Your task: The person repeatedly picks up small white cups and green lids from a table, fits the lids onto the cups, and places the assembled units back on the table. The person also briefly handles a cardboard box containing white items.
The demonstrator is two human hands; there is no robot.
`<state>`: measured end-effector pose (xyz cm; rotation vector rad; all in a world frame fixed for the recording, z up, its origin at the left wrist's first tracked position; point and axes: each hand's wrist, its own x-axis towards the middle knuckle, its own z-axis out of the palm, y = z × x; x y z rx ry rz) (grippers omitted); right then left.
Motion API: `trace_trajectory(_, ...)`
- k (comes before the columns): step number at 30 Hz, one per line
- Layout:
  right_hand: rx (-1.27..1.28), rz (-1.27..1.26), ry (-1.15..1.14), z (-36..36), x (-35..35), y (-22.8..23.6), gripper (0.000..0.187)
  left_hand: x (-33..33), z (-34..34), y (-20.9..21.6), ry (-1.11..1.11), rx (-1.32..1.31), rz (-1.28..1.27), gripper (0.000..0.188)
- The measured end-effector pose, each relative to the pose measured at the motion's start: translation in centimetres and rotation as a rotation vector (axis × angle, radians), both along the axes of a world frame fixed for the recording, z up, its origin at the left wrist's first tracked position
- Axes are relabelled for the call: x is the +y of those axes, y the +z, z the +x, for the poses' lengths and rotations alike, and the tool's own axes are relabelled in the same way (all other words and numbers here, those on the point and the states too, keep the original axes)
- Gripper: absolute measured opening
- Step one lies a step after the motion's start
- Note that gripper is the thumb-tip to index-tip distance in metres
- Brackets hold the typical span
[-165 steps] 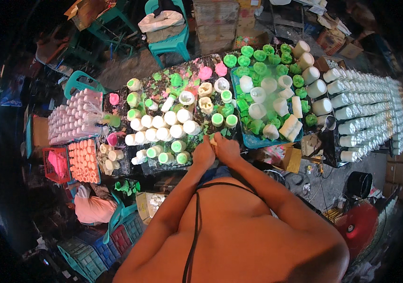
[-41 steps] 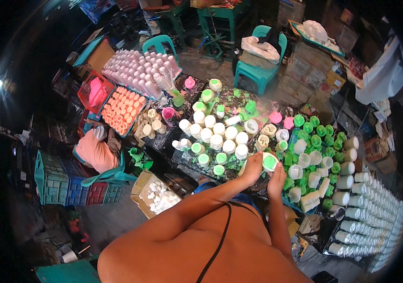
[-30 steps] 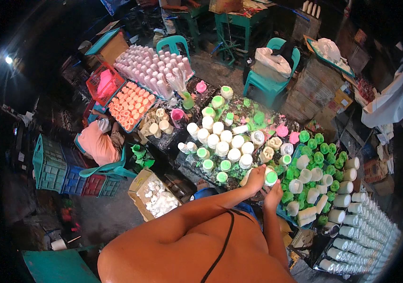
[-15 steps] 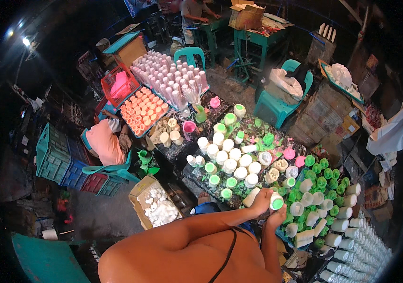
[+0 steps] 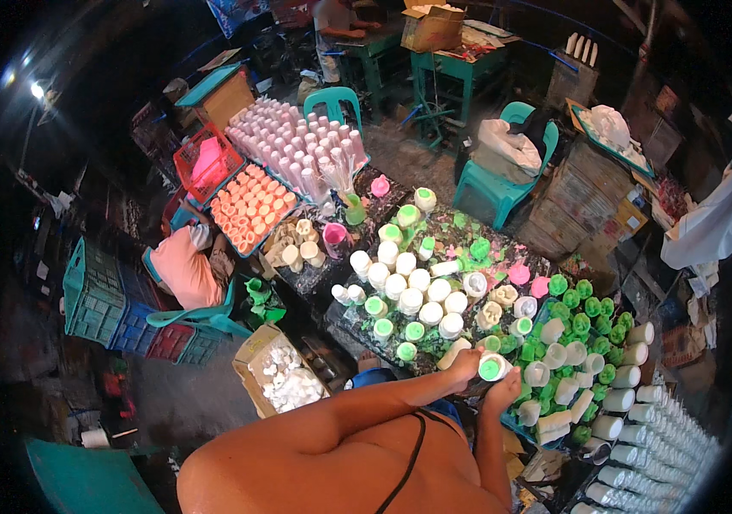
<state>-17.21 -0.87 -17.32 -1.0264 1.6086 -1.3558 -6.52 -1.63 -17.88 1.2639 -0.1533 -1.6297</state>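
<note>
My left hand and my right hand meet at the near edge of a dark, paint-stained worktable. Between them they hold a small white container with a green top: the left hand grips its side and the right hand cups it from below. Just beyond the hands, several white containers stand upright on the table, some with green tops. A tray of green-capped containers lies to the right of my hands.
Rows of white bottles run along the right. Pale pink bottles and a tray of orange ones stand at the back left. A cardboard box of white caps sits on the floor, near teal crates and teal chairs. A person works at the far tables.
Since the oldest frame my hands have taken up the green-topped container. Over the last second they stay closed on it while the view swings, shifting the table toward the right and lower.
</note>
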Motion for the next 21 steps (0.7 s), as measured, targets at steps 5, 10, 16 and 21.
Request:
trace_trajectory(5, -0.371, 0.040, 0.040, 1.4, 0.0, 1.4, 0.044, -0.3, 0.2, -2.3, 0.025, -0.108, 0.037, 0.036)
trace_trajectory(10, -0.555, 0.121, 0.014, 1.0, -0.4, 0.0, 0.045, -0.8, 0.6, -1.9, 0.047, 0.162, 0.120, 0.036)
trace_trajectory(16, -0.575, 0.132, 0.056, 1.3, -0.4, 2.0, 0.043, -0.4, 1.1, 1.1, 0.049, 0.337, 0.078, 0.039)
trace_trajectory(21, -0.384, 0.142, 0.224, -0.2, -2.0, -0.3, 0.039, 0.5, 3.0, -1.4, -0.150, 0.112, -0.078, 0.027)
